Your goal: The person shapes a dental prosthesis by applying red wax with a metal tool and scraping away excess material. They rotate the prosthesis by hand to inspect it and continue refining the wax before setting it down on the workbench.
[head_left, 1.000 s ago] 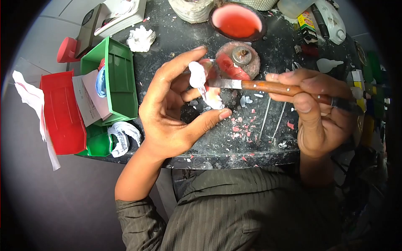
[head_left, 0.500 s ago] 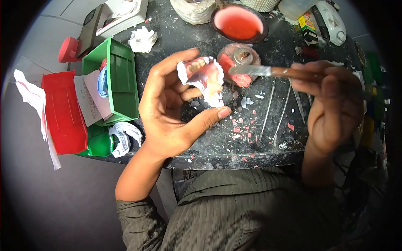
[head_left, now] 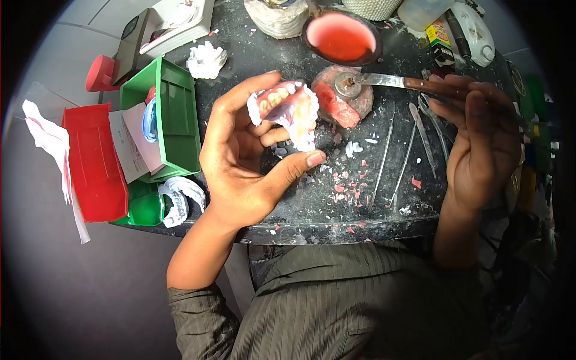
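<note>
My left hand (head_left: pixel 237 174) grips a dental model (head_left: pixel 304 129) between thumb and fingers; white plaster shows at its rim, with pink wax and several cream teeth on it. My right hand (head_left: pixel 480 138) is closed around the wooden handle of a wax knife (head_left: pixel 390 80). The metal blade points left, and its tip is at the top of a small burner (head_left: pixel 347 85); no flame can be made out. A strip of pink wax (head_left: pixel 341 109) lies beside the burner on its crusted round base.
Behind the burner stands a dark bowl of red wax (head_left: pixel 342 42). Thin metal instruments (head_left: pixel 408 156) and wax scraps (head_left: pixel 345 186) lie on the black bench. Green (head_left: pixel 178 120) and red bins (head_left: pixel 95 162), a white impression (head_left: pixel 180 198) and crumpled white material (head_left: pixel 206 60) sit at left.
The wax knife has moved up and slightly right, from over the pink wax to the burner's top. In my left hand the dental model has shifted slightly left and tilted.
</note>
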`<state>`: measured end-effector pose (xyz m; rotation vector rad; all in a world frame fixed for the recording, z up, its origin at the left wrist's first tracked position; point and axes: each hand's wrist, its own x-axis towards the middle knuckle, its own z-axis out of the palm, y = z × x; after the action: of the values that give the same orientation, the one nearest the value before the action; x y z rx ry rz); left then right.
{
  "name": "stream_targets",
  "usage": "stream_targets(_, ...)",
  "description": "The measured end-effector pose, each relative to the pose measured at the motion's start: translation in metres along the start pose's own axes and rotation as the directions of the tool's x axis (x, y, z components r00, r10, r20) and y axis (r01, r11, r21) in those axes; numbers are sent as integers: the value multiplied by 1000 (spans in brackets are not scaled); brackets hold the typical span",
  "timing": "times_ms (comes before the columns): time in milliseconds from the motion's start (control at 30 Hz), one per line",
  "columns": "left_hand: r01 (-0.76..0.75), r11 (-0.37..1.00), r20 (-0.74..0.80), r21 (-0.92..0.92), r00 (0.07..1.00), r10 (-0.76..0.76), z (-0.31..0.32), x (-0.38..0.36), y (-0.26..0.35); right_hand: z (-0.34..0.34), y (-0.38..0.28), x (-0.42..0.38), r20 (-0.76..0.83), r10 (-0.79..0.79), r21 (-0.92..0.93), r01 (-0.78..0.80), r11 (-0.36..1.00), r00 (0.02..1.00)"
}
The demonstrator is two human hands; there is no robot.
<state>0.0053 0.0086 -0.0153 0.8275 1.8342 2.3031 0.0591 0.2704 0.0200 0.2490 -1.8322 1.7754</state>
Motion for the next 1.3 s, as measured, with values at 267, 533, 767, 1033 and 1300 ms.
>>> stream_targets(267,60,997,-2,-40,998,-60,2,2,3,-2,1,-1,7,-43,-34,43,999,999)
stream_targets(533,-36,998,16,55,999,35,-2,3,-1,-3,1,-2,13,-53,-36,53,998,999)
stream_targets(767,-136,987,19,91,991,135,-2,3,-5,-8,4,-3,57,-48,-37,50,998,997)
stream_targets(1033,-94,985,-20,143,995,98,-2,3,-2,-9,4,5,8,-129,8,128,992,992)
stream_targets(1300,-95,987,-24,130,995,99,-1,3,-1,2,5,4,-77,-81,-56,77,995,994)
